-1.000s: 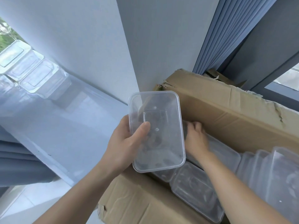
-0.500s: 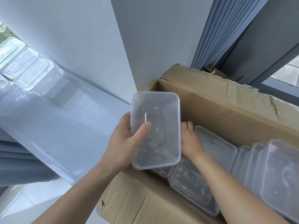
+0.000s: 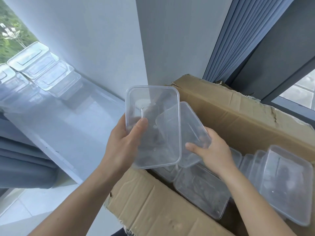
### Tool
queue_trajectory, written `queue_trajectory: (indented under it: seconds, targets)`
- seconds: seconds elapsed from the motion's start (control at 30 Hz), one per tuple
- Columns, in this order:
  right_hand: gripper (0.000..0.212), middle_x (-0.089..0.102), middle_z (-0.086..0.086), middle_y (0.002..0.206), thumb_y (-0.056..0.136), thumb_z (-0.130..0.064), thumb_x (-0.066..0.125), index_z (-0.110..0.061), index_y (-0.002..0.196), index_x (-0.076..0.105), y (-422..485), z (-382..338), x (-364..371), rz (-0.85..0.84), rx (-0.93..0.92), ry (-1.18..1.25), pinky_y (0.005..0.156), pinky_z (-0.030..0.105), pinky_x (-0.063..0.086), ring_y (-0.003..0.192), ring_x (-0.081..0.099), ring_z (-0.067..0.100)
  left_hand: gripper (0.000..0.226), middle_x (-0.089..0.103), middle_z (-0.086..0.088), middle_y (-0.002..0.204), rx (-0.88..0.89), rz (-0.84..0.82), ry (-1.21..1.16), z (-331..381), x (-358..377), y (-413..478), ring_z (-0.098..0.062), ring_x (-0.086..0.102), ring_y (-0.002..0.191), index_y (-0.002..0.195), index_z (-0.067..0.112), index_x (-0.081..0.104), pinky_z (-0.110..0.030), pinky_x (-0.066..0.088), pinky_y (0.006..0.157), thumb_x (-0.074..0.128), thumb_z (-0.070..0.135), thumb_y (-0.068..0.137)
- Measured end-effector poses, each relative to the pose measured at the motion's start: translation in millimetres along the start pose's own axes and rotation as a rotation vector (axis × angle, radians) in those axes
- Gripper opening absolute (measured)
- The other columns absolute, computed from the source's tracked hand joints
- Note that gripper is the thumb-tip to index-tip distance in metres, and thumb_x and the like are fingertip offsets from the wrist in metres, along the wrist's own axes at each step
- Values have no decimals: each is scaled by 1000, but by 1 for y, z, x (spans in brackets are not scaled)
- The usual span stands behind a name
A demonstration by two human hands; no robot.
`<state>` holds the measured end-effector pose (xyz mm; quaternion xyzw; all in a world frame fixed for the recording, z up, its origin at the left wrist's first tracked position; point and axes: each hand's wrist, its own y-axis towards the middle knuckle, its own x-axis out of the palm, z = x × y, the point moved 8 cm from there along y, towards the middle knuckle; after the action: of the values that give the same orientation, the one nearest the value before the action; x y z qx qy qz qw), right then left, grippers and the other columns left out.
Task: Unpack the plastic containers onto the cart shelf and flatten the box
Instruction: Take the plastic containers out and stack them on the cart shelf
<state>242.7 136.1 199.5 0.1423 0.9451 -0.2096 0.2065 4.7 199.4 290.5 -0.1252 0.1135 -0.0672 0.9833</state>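
The left hand (image 3: pixel 122 143) grips a clear container (image 3: pixel 153 126) above the left end of the box (image 3: pixel 230 113), with the thumb on its face and the fingers behind. The right hand (image 3: pixel 213 150) pinches a second container (image 3: pixel 190 132) at its lower end; it is tilted and partly behind the first. Both look empty. Loose containers (image 3: pixel 201 189) lie in the box. Shelf containers (image 3: pixel 51 75) stand close together on the shelf (image 3: pixel 76 126) at the left.

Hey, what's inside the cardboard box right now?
A flat clear container by the near wall and a row of containers on edge at the right. The right hand and two held containers cover the rest, so the box floor and full count are hidden.
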Motion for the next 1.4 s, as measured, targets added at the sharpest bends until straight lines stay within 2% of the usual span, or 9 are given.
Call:
queue_trajectory:
  seconds: [0.23, 0.47, 0.6, 0.7, 0.83, 0.93, 1.13, 1.27, 1.4]
  targets:
    - [47, 61, -43, 106, 79, -22, 81, -52, 108, 57, -66, -27, -6, 18, -57, 231, 82, 15, 44, 106, 56, -19, 26, 70, 18, 79, -29, 48, -134, -12, -43, -31, -12, 66, 80, 69, 56, 68, -46, 55, 80, 61, 33, 77]
    - [52, 66, -17, 109, 74, -30, 84, -42, 115, 54, -109, -74, 14, 58, -98, 212, 77, 21, 45, 92, 62, -13, 30, 68, 0, 114, -66, 54, -290, -30, -106, -58, -21, 65, 92, 79, 51, 72, -44, 55, 79, 56, 28, 71]
    - [60, 67, -13, 110, 66, -46, 86, -37, 113, 50, -134, -105, 66, -8, -125, 168, 79, 22, 44, 90, 61, -13, 37, 70, 3, 113, -13, 109, -321, -45, -163, -80, -19, 67, 90, 109, 36, 62, -40, 55, 77, 60, 29, 73]
    - [67, 69, -16, 107, 56, -57, 81, -42, 114, 51, -158, -127, 119, -60, -159, 175, 93, 34, 49, 99, 63, -5, 38, 71, 0, 113, -32, 176, -371, -68, -220, -102, -19, 67, 88, 111, 24, 63, -41, 53, 75, 62, 27, 72]
    - [58, 63, -36, 113, 72, -44, 81, -53, 120, 49, -196, -160, 192, -189, -234, 213, 96, 22, 43, 109, 57, -15, 42, 70, -4, 116, -75, 230, -431, -101, -295, -133, -28, 69, 96, 116, 24, 68, -39, 53, 78, 62, 28, 75]
    - [72, 67, -25, 117, 70, -47, 85, -45, 133, 51, -214, -170, 238, -252, -232, 208, 105, 36, 44, 115, 60, -5, 43, 72, -2, 115, -111, 245, -432, -120, -338, -156, -29, 69, 102, 117, 27, 68, -39, 53, 79, 58, 30, 76]
    - [70, 70, -9, 111, 61, -40, 80, -43, 124, 51, -231, -188, 294, -327, -229, 176, 87, 34, 51, 97, 69, 2, 21, 72, -1, 108, -159, 305, -396, -142, -397, -179, -26, 69, 93, 112, 22, 68, -40, 54, 72, 55, 18, 96]
    - [69, 68, -4, 112, 58, -48, 80, -42, 120, 49, -227, -197, 315, -341, -207, 190, 71, 29, 56, 94, 71, 11, 36, 72, 0, 104, -156, 353, -430, -148, -419, -178, -24, 70, 86, 111, 24, 67, -43, 56, 71, 59, 37, 79]
    - [76, 65, -8, 120, 64, -55, 76, -44, 132, 43, -211, -209, 332, -319, -210, 228, 82, 46, 55, 88, 74, 21, 39, 73, 1, 103, -170, 380, -453, -153, -433, -162, -28, 70, 88, 109, 23, 67, -45, 55, 73, 57, 40, 76]
